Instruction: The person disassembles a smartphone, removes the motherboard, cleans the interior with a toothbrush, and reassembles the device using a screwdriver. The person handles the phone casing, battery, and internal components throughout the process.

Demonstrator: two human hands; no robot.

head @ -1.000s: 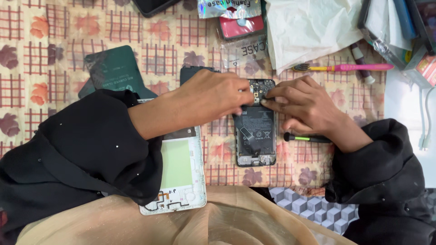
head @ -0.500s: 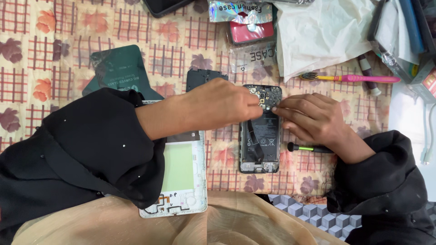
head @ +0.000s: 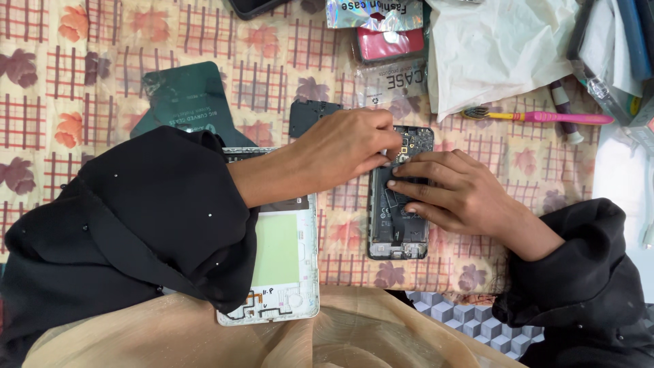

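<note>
Your left hand pinches a small part at the top of the open phone, which lies flat on the flowered table. Your right hand presses flat on its middle, fingers spread, gripping nothing. The back cover is already off. The insides still show, so it looks like more work is left.

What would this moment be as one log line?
left hand: pinching at opened phone top | right hand: pressing phone flat | toothbrush: idle
</note>
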